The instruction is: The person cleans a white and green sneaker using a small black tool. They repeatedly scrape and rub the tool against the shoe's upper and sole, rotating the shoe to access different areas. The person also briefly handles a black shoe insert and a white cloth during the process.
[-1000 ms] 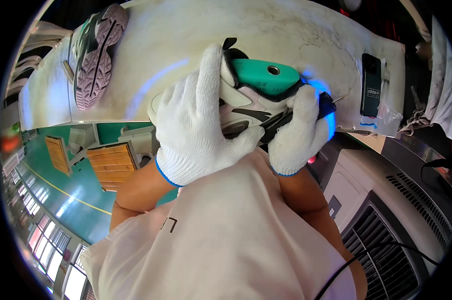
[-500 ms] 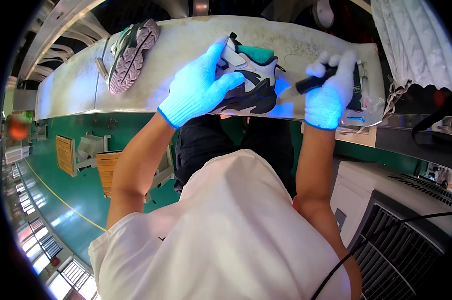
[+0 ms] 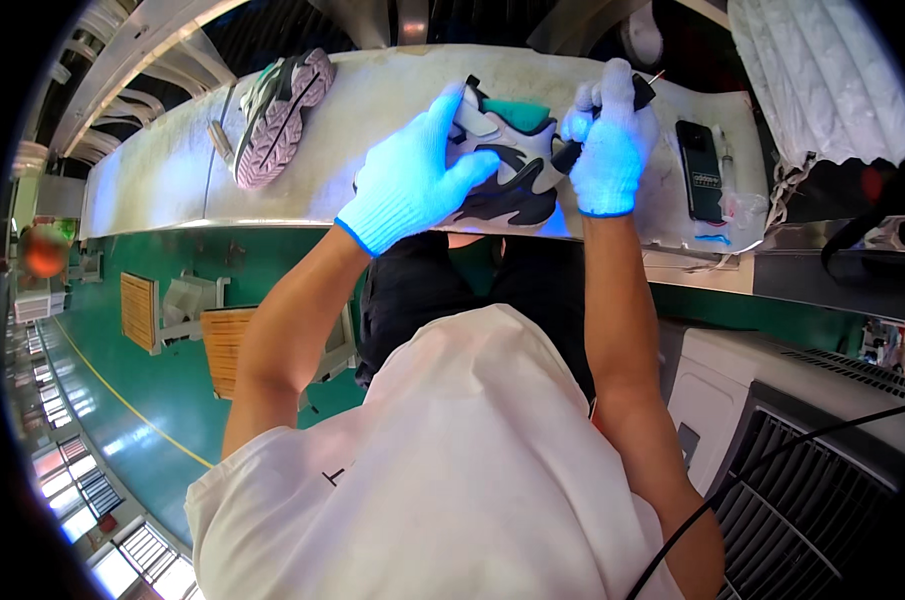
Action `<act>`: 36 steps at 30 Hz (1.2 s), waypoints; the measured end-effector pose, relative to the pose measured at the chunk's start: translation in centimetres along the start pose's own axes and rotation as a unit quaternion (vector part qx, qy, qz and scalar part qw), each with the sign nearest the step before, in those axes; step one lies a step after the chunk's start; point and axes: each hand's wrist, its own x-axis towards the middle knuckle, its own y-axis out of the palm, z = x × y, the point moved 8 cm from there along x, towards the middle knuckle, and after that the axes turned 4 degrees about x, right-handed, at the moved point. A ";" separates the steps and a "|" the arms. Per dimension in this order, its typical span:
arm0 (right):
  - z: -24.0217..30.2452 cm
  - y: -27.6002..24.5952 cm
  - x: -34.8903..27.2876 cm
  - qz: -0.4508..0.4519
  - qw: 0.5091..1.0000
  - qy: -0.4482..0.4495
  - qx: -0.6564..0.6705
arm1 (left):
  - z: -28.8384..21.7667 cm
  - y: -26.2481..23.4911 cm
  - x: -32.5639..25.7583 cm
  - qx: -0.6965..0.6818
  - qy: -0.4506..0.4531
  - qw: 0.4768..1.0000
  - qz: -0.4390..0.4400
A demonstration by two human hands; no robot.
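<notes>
Head view: left hand grips the grey-and-black sneaker at the near edge of the surface, long axis roughly crosswise. Right hand, closed around a black torch, is just right of it.

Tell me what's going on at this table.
A person in white gloves is handling a shoe with a green insert at the table. The left hand grips the shoe; the right hand holds a dark tool close beside it. Another shoe lies to the left, sole showing, and a phone lies to the right.
</notes>
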 end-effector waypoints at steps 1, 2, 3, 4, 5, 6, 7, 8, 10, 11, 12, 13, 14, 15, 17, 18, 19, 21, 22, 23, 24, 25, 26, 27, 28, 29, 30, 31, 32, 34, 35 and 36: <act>0.1 -1.0 0.7 0.000 1.000 0.008 -0.030 | -0.3 0.0 -0.2 0.005 0.005 1.000 -0.001; 0.1 -2.1 1.4 -0.001 0.998 0.016 -0.059 | -0.7 0.0 -0.5 0.010 0.010 1.000 -0.003; -0.8 -4.6 2.1 -0.053 0.995 0.058 -0.068 | -0.6 0.1 -1.0 -0.005 0.047 0.998 -0.035; -1.6 -6.4 1.9 -0.064 0.992 0.099 -0.042 | -1.0 0.1 -1.5 -0.002 0.071 0.997 -0.032; -2.4 -7.8 1.6 -0.075 0.988 0.137 0.017 | -1.2 -0.1 -1.7 0.002 0.079 0.996 -0.044; -3.2 -8.8 0.6 -0.088 0.977 0.178 0.073 | -1.3 0.0 -2.1 0.006 0.084 0.995 -0.051; -3.9 -8.9 -1.1 -0.092 0.970 0.202 0.094 | -1.6 0.1 -2.3 0.014 0.082 0.995 -0.056; -4.9 -8.7 -2.6 -0.096 0.956 0.245 0.128 | -1.9 0.1 -2.4 0.023 0.079 0.995 -0.062; -5.7 -7.4 -4.6 -0.128 0.942 0.274 0.148 | -2.4 0.2 -2.5 0.024 0.083 0.994 -0.069; -6.3 -7.3 -4.9 -0.107 0.941 0.275 0.165 | -2.4 0.2 -2.5 0.014 0.088 0.993 -0.071; -6.9 -7.6 -4.9 -0.136 0.939 0.279 0.148 | -2.4 0.2 -2.5 0.005 0.093 0.993 -0.071; -7.6 -7.8 -4.8 -0.165 0.936 0.283 0.132 | -2.7 0.2 -2.6 0.019 0.093 0.993 -0.074; -8.3 -7.9 -4.9 -0.193 0.931 0.287 0.115 | -2.9 0.1 -2.7 0.013 0.094 0.993 -0.072; -7.9 -6.9 -5.5 -0.228 0.921 0.303 0.085 | -2.7 0.1 -2.9 0.007 0.088 0.994 -0.071; -6.7 -6.4 -5.0 -0.177 0.943 0.278 -0.050 | -2.0 1.0 -3.2 0.011 0.091 0.994 -0.063; -6.4 -6.4 -4.9 -0.149 0.946 0.265 -0.117 | -1.8 1.1 -3.4 0.015 0.096 0.992 -0.085; -7.0 -6.2 -4.5 -0.104 0.960 0.236 -0.112 | -1.6 1.4 -3.7 0.019 0.100 0.989 -0.106; -6.6 -5.4 -4.1 -0.077 0.957 0.249 -0.129 | -1.4 1.4 -4.1 -0.015 0.079 0.990 -0.119; -6.3 -4.7 -3.8 -0.060 0.956 0.252 -0.135 | -1.4 1.3 -4.6 -0.015 0.080 0.989 -0.124; -8.9 -5.3 -4.2 -0.013 0.944 0.314 -0.098 | -1.0 1.7 -5.3 -0.014 0.081 0.988 -0.129; -11.0 -5.7 -4.7 0.033 0.926 0.370 -0.066 | -0.6 2.0 -6.4 -0.010 0.087 0.987 -0.134; -9.8 -4.8 -4.6 0.035 0.941 0.333 -0.041 | 0.8 3.4 -8.9 -0.025 0.121 0.977 -0.174; -8.2 -4.0 -5.2 0.035 0.955 0.294 -0.016 | 1.4 3.7 -9.9 -0.023 0.162 0.959 -0.230; -7.7 -4.3 -6.0 0.003 0.953 0.302 -0.005 | 1.1 3.7 -10.7 -0.017 0.200 0.937 -0.284; -7.4 -4.2 -6.4 -0.016 0.954 0.296 0.032 | 1.1 3.9 -10.9 0.021 0.230 0.931 -0.283; -7.5 -4.3 -6.2 -0.013 0.952 0.304 0.011 | 1.5 4.2 -10.6 -0.005 0.246 0.934 -0.258; -7.6 -4.4 -6.1 -0.010 0.949 0.315 -0.014 | 1.5 4.2 -10.6 -0.022 0.257 0.929 -0.266; -7.5 -4.3 -6.1 0.020 0.946 0.318 -0.061 | 1.5 4.3 -10.7 -0.038 0.268 0.923 -0.273; -7.4 -4.1 -6.3 0.050 0.939 0.322 -0.107 | 1.7 4.4 -11.1 -0.042 0.279 0.915 -0.289; -7.3 -3.3 -6.2 0.109 0.926 0.308 -0.187 | 1.9 4.7 -12.0 -0.052 0.302 0.904 -0.300; -7.0 -2.4 -6.0 0.139 0.921 0.291 -0.219 | 1.9 5.0 -12.0 -0.048 0.298 0.890 -0.342; -6.6 -1.4 -6.0 0.168 0.913 0.276 -0.250 | 1.8 5.2 -12.2 -0.044 0.292 0.876 -0.380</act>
